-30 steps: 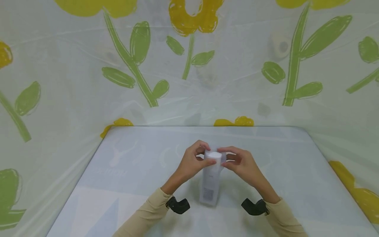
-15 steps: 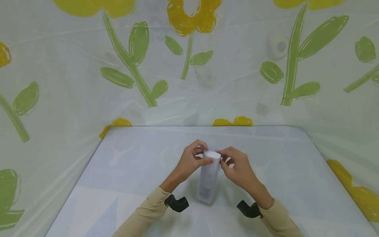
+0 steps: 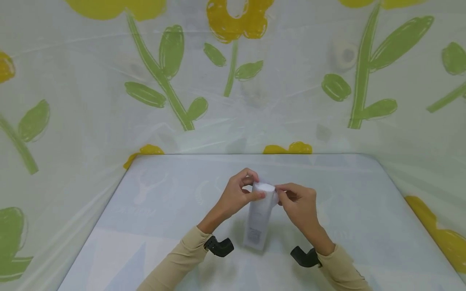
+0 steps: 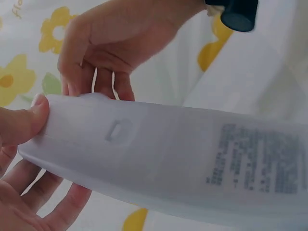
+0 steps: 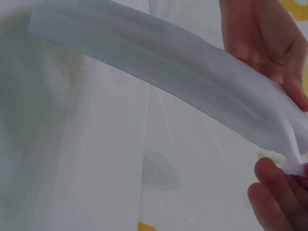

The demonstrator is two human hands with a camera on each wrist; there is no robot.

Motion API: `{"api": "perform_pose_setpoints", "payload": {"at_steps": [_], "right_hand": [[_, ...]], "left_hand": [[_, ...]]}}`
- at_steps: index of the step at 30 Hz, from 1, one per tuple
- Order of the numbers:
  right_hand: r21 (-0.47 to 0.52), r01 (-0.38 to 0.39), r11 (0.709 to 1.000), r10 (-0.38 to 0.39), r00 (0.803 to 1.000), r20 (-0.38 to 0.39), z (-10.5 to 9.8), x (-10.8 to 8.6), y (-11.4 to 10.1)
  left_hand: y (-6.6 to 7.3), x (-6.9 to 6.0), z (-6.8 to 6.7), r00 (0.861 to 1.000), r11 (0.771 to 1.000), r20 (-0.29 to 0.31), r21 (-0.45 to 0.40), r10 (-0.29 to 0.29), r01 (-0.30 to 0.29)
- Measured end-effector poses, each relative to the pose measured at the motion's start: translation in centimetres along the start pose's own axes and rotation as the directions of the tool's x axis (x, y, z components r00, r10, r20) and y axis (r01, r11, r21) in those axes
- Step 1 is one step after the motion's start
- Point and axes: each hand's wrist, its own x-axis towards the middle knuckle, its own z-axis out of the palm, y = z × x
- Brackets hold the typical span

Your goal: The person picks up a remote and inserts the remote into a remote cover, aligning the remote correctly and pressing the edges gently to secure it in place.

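Note:
A tall, slim white container [image 3: 257, 218] with an oval top stands slightly tilted over the table, between both hands. In the left wrist view, the container [image 4: 159, 149] shows a small raised mark and a block of blurred print. My left hand [image 3: 236, 196] grips it near the top, thumb on the near side and fingers behind. At the upper right edge, my right hand [image 3: 300, 204] pinches a thin, whitish film-like flap [image 3: 275, 199]. The right wrist view shows this flap [image 5: 290, 151] drawn out to a point at the right fingertips [image 5: 267, 168].
A pale, faintly printed table [image 3: 174, 214] lies beneath the hands. Behind it hangs a whitish curtain [image 3: 284, 81] with yellow flowers and green leaves. Black cameras [image 3: 220, 246] sit on both wrists, over beige sleeves [image 3: 178, 258].
The right hand has shifted from spread fingers at the container's top edge to a pinch, then slightly away to the right, drawing the flap out. The left hand keeps its grip; the container swayed slightly.

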Motion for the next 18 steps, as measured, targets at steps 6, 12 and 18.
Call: {"api": "perform_pose_setpoints", "payload": {"at_steps": [6, 12, 18], "right_hand": [[0.076, -0.034, 0.997, 0.035, 0.999, -0.006, -0.03, 0.33, -1.0], [0.072, -0.102, 0.992, 0.098, 0.994, 0.056, 0.23, 0.24, -0.95], [0.037, -0.309, 0.95, 0.283, 0.907, 0.312, 0.44, -0.32, -0.55]], "left_hand": [[-0.32, -0.11, 0.13, 0.996, 0.999, -0.094, 0.043, 0.012, -0.008], [-0.56, -0.03, 0.39, 0.986, 1.0, -0.168, 0.009, -0.004, 0.006], [-0.67, 0.19, 0.53, 0.954, 0.999, -0.3, -0.033, -0.003, -0.007]]}}
